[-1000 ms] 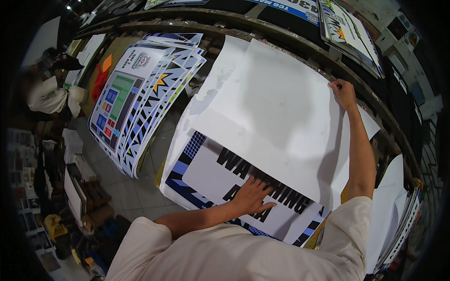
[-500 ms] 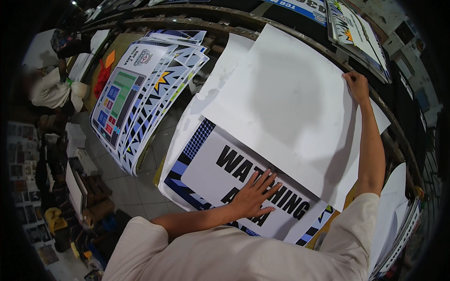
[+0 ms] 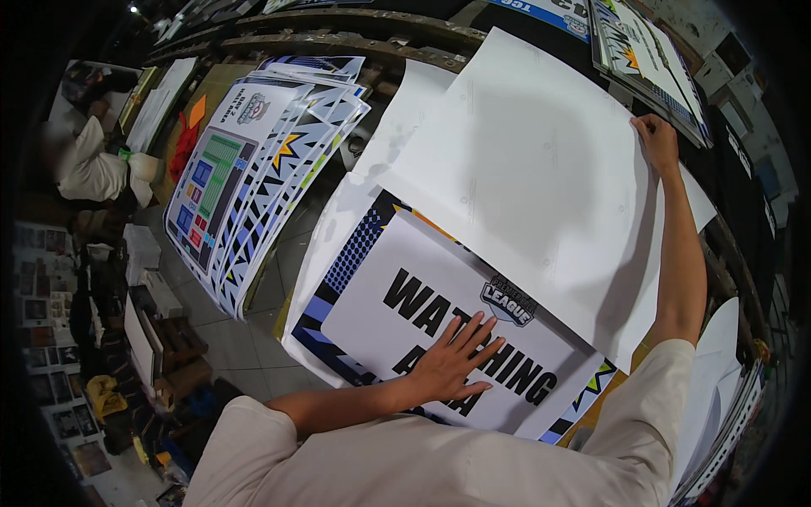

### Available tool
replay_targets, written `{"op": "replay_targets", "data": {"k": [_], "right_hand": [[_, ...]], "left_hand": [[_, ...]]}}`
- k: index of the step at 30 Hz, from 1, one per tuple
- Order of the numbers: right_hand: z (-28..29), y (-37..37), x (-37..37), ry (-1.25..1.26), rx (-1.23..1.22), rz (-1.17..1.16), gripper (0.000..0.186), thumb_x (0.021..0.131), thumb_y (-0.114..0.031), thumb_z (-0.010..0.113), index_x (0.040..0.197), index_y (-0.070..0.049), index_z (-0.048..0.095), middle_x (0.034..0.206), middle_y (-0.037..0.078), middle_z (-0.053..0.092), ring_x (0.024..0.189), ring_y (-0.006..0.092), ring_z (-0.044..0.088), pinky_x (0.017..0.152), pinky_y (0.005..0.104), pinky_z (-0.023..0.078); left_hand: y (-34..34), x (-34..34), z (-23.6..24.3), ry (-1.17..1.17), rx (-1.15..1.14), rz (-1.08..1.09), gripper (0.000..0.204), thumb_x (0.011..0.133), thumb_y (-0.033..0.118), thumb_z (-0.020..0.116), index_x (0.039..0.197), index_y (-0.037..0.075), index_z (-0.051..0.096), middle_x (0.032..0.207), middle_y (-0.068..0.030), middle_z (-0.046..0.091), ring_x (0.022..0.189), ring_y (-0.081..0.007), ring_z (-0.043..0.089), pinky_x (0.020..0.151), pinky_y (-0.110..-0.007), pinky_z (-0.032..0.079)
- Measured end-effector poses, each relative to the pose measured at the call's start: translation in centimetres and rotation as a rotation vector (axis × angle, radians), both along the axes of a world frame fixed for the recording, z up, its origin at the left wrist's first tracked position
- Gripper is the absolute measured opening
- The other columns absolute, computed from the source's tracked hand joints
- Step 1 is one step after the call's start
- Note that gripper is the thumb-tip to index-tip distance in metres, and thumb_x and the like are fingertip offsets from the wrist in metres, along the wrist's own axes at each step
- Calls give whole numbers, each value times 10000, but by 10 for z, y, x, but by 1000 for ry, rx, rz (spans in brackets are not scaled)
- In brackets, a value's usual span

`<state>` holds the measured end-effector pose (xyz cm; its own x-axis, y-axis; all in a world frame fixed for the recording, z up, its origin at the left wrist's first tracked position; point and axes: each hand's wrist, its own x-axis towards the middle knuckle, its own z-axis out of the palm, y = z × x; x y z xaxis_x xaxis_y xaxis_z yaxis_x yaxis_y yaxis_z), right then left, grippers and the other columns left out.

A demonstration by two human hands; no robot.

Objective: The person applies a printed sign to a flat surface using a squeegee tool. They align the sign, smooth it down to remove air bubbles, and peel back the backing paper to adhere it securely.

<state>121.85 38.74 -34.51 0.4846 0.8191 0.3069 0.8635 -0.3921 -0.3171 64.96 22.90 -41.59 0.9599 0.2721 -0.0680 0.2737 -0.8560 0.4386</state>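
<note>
A printed sign (image 3: 359,313) with large black lettering and a blue patterned border lies in front of me, face up. My left hand (image 3: 449,368) rests flat on it, fingers spread over the lettering. A large plain white sheet (image 3: 541,160) covers the far part of the sign, its near edge raised slightly and casting a shadow. At its far right corner, my right hand (image 3: 657,144) pinches the edge between thumb and fingers. More of the printing, including a dark badge (image 3: 508,301), shows along the sheet's near edge.
To the left lies a fanned stack of printed boards (image 3: 279,160). Another pile of printed boards (image 3: 650,68) stands at the far right, and white sheets (image 3: 710,380) lean at the near right. A co-worker (image 3: 97,160) sits at the far left.
My right hand has drawn the white sheet a little farther away and to the right, uncovering the badge and more border. The left hand stays flat on the sign.
</note>
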Motion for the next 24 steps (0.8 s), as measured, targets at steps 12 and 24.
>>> {"op": "replay_targets", "data": {"k": [12, 24], "right_hand": [[9, 12, 36, -3, 35, -39, 381, 932, -381, 714, 1041, -20, 770, 1023, 192, 752, 979, 338, 720, 907, 409, 526], [25, 25, 69, -116, 22, -103, 421, 938, -424, 696, 1114, -46, 750, 1071, 189, 744, 1017, 346, 710, 909, 411, 527]], "left_hand": [[1, 2, 2, 37, -34, -2, 840, 969, 675, 456, 1606, 152, 296, 1654, -246, 198, 1536, -444, 153, 1186, -621, 201], [1, 5, 3, 87, -49, 2, 840, 965, 689, 445, 1609, 172, 295, 1660, -235, 201, 1535, -442, 170, 1188, -617, 196]]}}
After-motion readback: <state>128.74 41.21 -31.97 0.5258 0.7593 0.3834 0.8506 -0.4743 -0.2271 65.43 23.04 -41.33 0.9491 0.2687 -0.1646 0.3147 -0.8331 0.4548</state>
